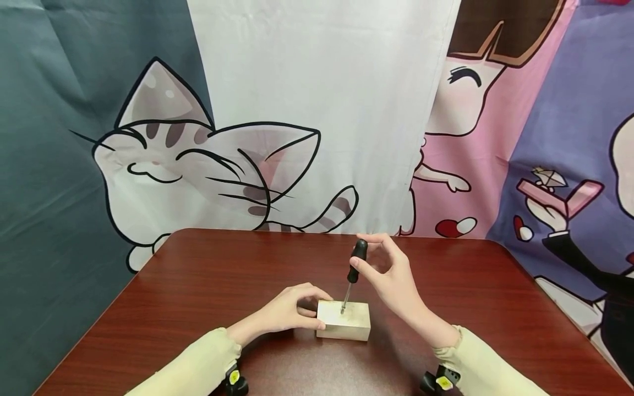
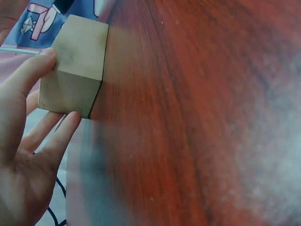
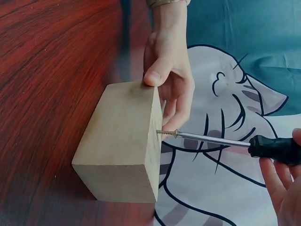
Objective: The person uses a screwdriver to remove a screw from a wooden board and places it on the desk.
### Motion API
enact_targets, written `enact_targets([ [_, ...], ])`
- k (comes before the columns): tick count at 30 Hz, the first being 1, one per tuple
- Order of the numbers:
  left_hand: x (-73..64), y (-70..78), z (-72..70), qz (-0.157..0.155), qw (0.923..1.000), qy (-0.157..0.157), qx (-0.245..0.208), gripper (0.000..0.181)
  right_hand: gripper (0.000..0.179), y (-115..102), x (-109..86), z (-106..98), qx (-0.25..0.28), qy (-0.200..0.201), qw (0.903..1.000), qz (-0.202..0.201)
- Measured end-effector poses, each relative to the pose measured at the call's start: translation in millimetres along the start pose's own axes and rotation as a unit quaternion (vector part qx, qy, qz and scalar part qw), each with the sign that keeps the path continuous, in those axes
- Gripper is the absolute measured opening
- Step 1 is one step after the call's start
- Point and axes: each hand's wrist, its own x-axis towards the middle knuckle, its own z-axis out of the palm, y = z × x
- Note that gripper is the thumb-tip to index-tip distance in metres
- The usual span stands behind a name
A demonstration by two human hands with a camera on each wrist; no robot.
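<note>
A pale wooden block (image 1: 343, 331) lies on the table in front of me. My left hand (image 1: 292, 309) grips its left end, thumb on the near side and fingers on the far side. A brass-coloured screw (image 3: 168, 133) stands partly sunk in the block's top face. The tip of a screwdriver (image 1: 359, 250) with a black handle and steel shaft meets the screw's head. My right hand (image 1: 391, 275) holds the handle between thumb and fingers, above the block. In the left wrist view the block (image 2: 80, 47) hides most of the screwdriver.
The dark red wooden table (image 1: 223, 264) reaches back to a cartoon-printed cloth (image 1: 317, 71) hanging behind it. Small black wrist cameras sit below both sleeves, the left camera (image 1: 236, 382) and the right camera (image 1: 440, 380).
</note>
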Motion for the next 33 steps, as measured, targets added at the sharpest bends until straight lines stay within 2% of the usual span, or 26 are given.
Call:
enact_targets([
  [5,-2.4,-1.0,-0.1,0.005,0.9998,0.017,0.009,0.048,0.041,-0.9,0.1,-0.6,0.005,-0.004,1.0,0.001],
  [8,-3.4,-2.8,0.2,0.006,0.9998,0.018,-0.005,0.048,0.041,-0.2,-0.4,-0.6,0.016,-0.01,0.9998,-0.001],
  [12,-4.6,-3.6,1.1,-0.001,0.9994,0.022,-0.029,0.046,0.043,2.4,-0.7,-1.5,0.033,-0.037,0.9987,-0.014],
  [15,-4.7,-3.5,1.5,-0.003,0.9992,0.025,-0.031,0.046,0.045,5.2,-1.5,-1.0,0.044,-0.051,0.9973,-0.028],
  [19,-5.2,-5.3,2.9,0.005,0.9994,0.036,0.003,0.045,0.043,8.6,-3.9,2.8,0.051,-0.029,0.9977,-0.034],
  [22,-7.2,-7.4,5.8,0.012,0.9986,0.043,0.028,0.045,0.043,8.7,-6.1,5.5,0.017,0.013,0.9995,-0.021],
  [26,-9.0,-8.6,9.0,0.015,0.9984,0.046,0.03,0.045,0.047,5.9,-7.0,6.9,-0.018,0.054,0.9984,-0.001],
  [28,-9.0,-8.0,9.3,0.015,0.9984,0.048,0.026,0.045,0.045,4.6,-5.8,6.4,-0.014,0.056,0.9983,0.002],
  [33,-8.3,-5.6,8.2,0.013,0.9986,0.048,0.021,0.046,0.042,3.9,-3.1,2.9,-0.006,0.031,0.9995,-0.008],
])
